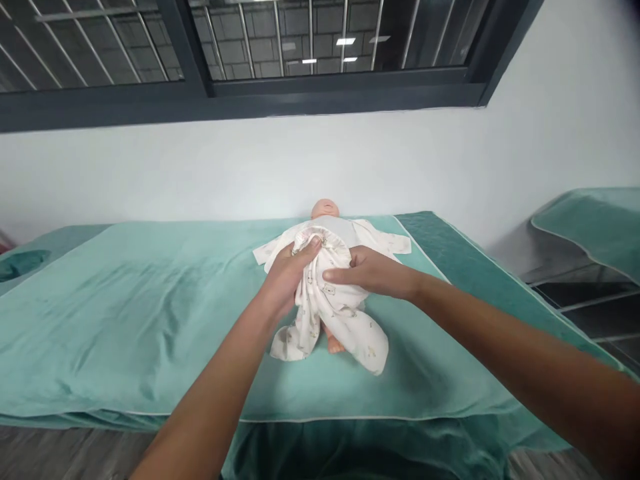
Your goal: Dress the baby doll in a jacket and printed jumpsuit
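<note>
A baby doll (325,209) lies on its back on the teal bed cover (125,300), head toward the wall. It wears a white printed sleepsuit (345,320) that is bunched up over its belly. My left hand (287,273) grips the gathered cloth at the waist from the left. From the right, my right hand (373,270) holds the same bunch of fabric. One bare doll foot (334,344) shows between the empty trouser legs. The sleepsuit's sleeves spread out flat on both sides of the doll.
The bed stands against a white wall (200,173) under a dark-framed barred window (250,53). A second teal-covered bed (595,227) is at the right, with a gap of floor between. A dark teal fold (20,263) lies at the far left.
</note>
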A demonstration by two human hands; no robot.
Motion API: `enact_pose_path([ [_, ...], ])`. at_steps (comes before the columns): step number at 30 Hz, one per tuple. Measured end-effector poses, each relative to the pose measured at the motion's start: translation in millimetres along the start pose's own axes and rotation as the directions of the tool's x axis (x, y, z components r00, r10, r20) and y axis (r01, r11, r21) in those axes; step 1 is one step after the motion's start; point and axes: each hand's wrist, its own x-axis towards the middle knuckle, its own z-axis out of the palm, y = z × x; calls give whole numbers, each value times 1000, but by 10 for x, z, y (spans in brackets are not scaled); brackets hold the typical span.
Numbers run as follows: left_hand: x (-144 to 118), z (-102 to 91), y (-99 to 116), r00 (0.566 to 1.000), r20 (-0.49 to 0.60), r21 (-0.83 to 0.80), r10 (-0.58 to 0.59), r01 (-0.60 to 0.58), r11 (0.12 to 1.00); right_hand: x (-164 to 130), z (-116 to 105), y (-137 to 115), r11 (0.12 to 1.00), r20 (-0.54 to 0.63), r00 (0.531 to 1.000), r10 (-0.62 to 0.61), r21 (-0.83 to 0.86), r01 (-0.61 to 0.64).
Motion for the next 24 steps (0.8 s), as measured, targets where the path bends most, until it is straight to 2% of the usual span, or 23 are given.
enact_pose_path([
  [2,-17,-29,-87,996,20,25,-83,82,996,59,3,60,996,-139,990,-25,79,37],
  [4,-44,-74,-151,981,94,93,-167,158,983,131,0,116,971,-259,965,-47,213,104],
  [7,-62,-159,-208,947,193,166,-259,229,959,210,6,191,919,-334,941,-49,353,173],
  [10,-23,-240,-245,974,131,39,-184,181,983,217,30,248,886,-319,948,-12,437,158],
  [12,24,-274,-270,995,62,-92,-84,89,992,193,43,267,899,-239,971,16,428,90],
  [15,86,-281,-318,999,34,-180,-7,13,984,156,47,260,966,-20,998,51,255,-45],
  [17,105,-267,-352,999,46,-193,-13,21,981,145,46,241,988,46,996,83,124,-88],
  [19,101,-259,-377,997,55,-199,-46,56,978,149,51,225,992,-31,996,79,106,-75],
  [22,60,-290,-380,984,121,-138,-130,146,980,169,69,231,968,-186,982,20,248,27],
  [24,26,-334,-364,954,206,-22,-217,226,974,186,86,256,933,-224,975,-4,351,84],
])
